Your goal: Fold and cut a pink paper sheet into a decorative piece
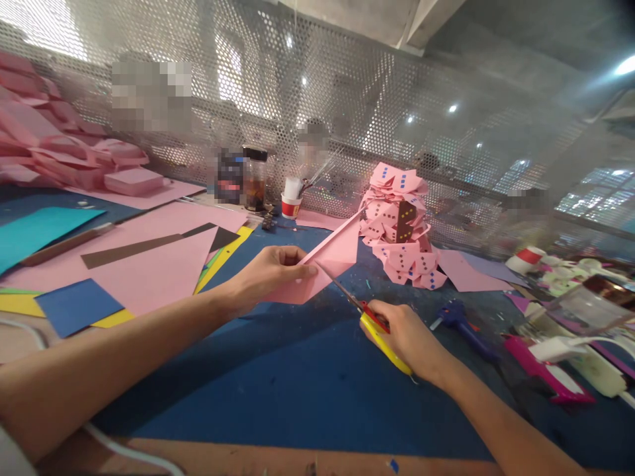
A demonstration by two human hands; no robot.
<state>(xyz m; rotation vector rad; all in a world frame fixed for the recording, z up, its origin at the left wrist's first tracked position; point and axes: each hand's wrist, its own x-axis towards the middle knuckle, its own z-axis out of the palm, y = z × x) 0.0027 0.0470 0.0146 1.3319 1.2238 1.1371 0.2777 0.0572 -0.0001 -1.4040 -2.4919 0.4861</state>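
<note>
My left hand (278, 274) pinches a folded piece of pink paper (337, 251) between thumb and fingers, above the blue mat (297, 370). Scissors (381, 337) with yellow and red handles are gripped in my right hand (404, 334). Their blades point up and left and meet the lower edge of the pink paper near my left thumb; how deep they reach into it I cannot tell. Just behind the paper stands a pile of folded pink paper pieces (397, 225) with small blue and dark square dots.
Pink sheets (163, 284), a blue square (79, 306) and dark strips lie at left, pink paper shapes (64, 139) behind. A jar (255, 182) and paper cup (291, 203) stand along the mesh screen. At right are a blue glue gun (461, 324) and pink-and-white tool (548, 370).
</note>
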